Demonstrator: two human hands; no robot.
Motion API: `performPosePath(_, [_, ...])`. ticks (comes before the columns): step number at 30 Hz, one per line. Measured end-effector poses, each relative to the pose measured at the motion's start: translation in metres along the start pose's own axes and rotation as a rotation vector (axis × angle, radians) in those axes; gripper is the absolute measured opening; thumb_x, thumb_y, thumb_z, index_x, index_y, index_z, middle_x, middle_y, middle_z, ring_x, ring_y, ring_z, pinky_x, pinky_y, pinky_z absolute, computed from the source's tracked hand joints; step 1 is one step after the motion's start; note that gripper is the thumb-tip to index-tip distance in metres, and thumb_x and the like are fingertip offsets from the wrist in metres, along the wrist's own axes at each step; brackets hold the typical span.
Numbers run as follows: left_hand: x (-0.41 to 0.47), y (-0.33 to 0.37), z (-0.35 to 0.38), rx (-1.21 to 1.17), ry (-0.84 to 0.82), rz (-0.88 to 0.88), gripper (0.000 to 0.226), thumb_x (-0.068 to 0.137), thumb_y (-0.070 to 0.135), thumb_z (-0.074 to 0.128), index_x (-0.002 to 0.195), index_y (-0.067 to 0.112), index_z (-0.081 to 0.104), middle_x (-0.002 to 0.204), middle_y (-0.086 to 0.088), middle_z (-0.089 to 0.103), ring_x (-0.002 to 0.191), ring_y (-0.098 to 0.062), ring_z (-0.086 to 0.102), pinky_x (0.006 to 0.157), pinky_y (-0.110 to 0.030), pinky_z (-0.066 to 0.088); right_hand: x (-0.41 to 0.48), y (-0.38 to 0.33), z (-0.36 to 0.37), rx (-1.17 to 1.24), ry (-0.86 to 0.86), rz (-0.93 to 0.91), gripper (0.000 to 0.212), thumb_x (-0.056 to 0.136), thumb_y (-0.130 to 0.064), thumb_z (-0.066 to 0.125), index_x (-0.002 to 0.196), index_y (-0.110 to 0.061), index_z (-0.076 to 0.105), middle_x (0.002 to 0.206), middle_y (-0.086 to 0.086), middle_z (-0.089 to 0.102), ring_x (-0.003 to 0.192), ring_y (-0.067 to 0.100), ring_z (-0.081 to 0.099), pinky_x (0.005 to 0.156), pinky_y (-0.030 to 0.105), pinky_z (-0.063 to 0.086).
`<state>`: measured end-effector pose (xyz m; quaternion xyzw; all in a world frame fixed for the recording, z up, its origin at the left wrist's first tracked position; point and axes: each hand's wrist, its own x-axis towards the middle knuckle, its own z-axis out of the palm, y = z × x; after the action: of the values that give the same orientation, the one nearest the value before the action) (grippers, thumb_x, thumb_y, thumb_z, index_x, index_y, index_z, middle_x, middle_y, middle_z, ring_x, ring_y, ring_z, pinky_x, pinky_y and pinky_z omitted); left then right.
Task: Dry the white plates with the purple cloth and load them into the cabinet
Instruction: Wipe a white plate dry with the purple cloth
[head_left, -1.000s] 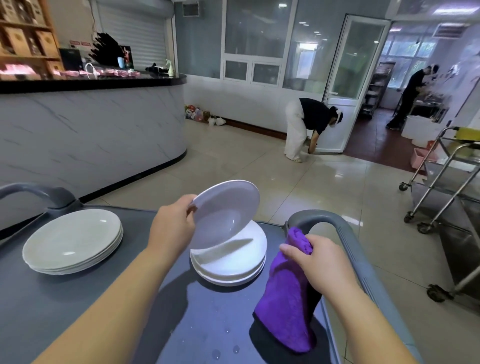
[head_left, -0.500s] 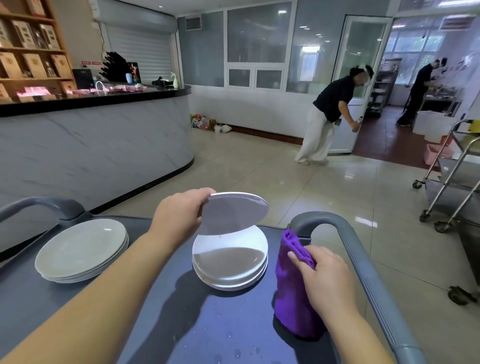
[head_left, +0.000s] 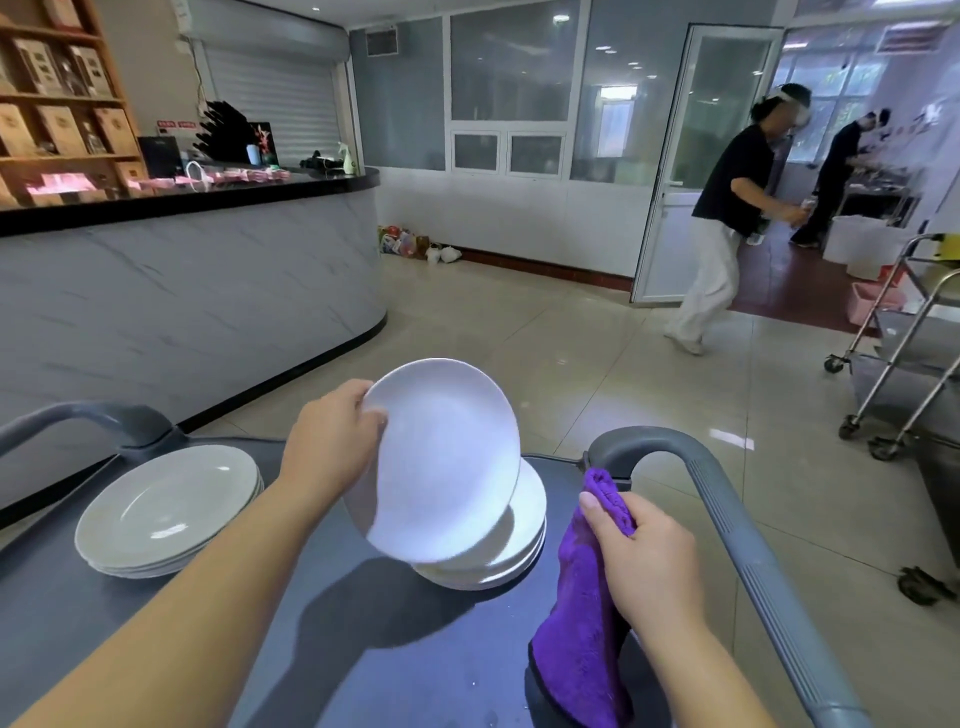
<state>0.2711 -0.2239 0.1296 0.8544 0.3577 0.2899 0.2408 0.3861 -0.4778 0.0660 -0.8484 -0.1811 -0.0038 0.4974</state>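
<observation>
My left hand (head_left: 330, 447) grips a white plate (head_left: 447, 462) by its left rim and holds it tilted up on edge, its face toward me, above a short stack of white plates (head_left: 511, 551) on the grey cart top (head_left: 363, 649). My right hand (head_left: 647, 561) grips the purple cloth (head_left: 582, 644), which hangs down to the cart top just right of that stack. A second stack of white plates (head_left: 166, 512) lies flat at the cart's left. No cabinet is in view.
The cart has curved grey handles at the right (head_left: 727, 519) and left (head_left: 93, 421). A marble-fronted counter (head_left: 182, 312) stands ahead on the left. Metal trolleys (head_left: 893, 374) stand at the right. A person (head_left: 722, 223) walks by the open door; another stands beyond it.
My left hand has lifted the plate off the middle stack and tipped it up to face me. My right hand raised the cloth slightly. The person at the door stood up and walks right.
</observation>
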Motion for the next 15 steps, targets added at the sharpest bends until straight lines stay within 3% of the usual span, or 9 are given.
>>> performPosePath(6, [-0.009, -0.016, 0.004, -0.337, -0.017, -0.231, 0.008, 0.089, 0.016, 0.054, 0.089, 0.015, 0.062, 0.086, 0.003, 0.062, 0.074, -0.015, 0.055, 0.057, -0.027, 0.036, 0.004, -0.011, 0.009, 0.033, -0.057, 0.124, 0.038, 0.092, -0.04, 0.058, 0.066, -0.013, 0.06, 0.063, 0.001, 0.059, 0.062, 0.022, 0.051, 0.059, 0.033, 0.04])
performPosePath(9, [-0.019, -0.021, 0.006, -0.484, -0.003, -0.317, 0.009, 0.089, 0.017, 0.055, 0.081, 0.018, 0.06, 0.082, 0.003, 0.063, 0.073, -0.019, 0.058, 0.06, -0.031, 0.043, 0.01, -0.018, 0.01, 0.134, -0.074, 0.24, 0.035, 0.091, -0.033, 0.061, 0.067, -0.006, 0.059, 0.059, 0.003, 0.052, 0.059, 0.022, 0.043, 0.057, 0.031, 0.033])
performPosePath(12, [-0.025, -0.025, 0.006, -0.653, 0.005, -0.374, 0.01, 0.089, 0.018, 0.055, 0.083, 0.022, 0.062, 0.086, -0.002, 0.068, 0.077, -0.027, 0.064, 0.071, -0.043, 0.053, 0.015, -0.026, 0.006, 0.268, -0.083, 0.323, 0.033, 0.089, -0.028, 0.066, 0.064, -0.009, 0.056, 0.057, 0.005, 0.046, 0.057, 0.019, 0.04, 0.056, 0.029, 0.028])
performPosePath(15, [-0.033, -0.023, 0.005, -0.742, 0.041, -0.366, 0.011, 0.091, 0.021, 0.055, 0.086, 0.027, 0.063, 0.087, -0.002, 0.069, 0.076, -0.027, 0.064, 0.065, -0.042, 0.05, 0.017, -0.037, 0.0, 0.369, -0.077, 0.33, 0.033, 0.089, -0.029, 0.067, 0.063, -0.011, 0.057, 0.056, 0.006, 0.048, 0.054, 0.018, 0.041, 0.052, 0.027, 0.029])
